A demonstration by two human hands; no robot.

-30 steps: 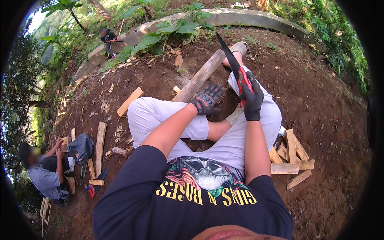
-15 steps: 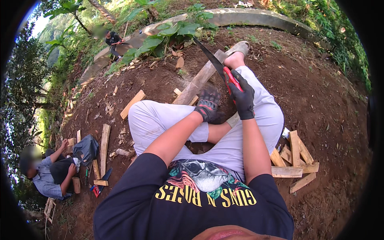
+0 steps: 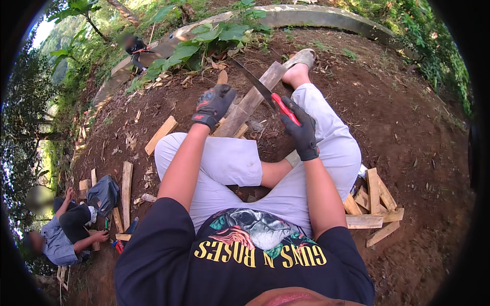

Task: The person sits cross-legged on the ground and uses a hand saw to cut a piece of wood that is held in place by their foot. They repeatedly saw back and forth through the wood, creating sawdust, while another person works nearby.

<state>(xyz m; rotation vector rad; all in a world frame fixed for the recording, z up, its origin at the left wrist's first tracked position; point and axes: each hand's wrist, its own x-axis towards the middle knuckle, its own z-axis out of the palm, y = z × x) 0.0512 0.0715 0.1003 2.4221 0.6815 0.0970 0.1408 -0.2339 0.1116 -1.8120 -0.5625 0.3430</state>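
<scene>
Right hand (image 3: 300, 128) is gripping the saw (image 3: 279, 104) — left hand (image 3: 214, 105), curled, hold unclear, should be bracing the plank (image 3: 246, 107) beside its fingers.

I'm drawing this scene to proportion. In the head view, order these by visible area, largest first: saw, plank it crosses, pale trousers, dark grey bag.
1. Pale trousers
2. Plank
3. Saw and dark grey bag: too alike in visible area to rank surely.
</scene>
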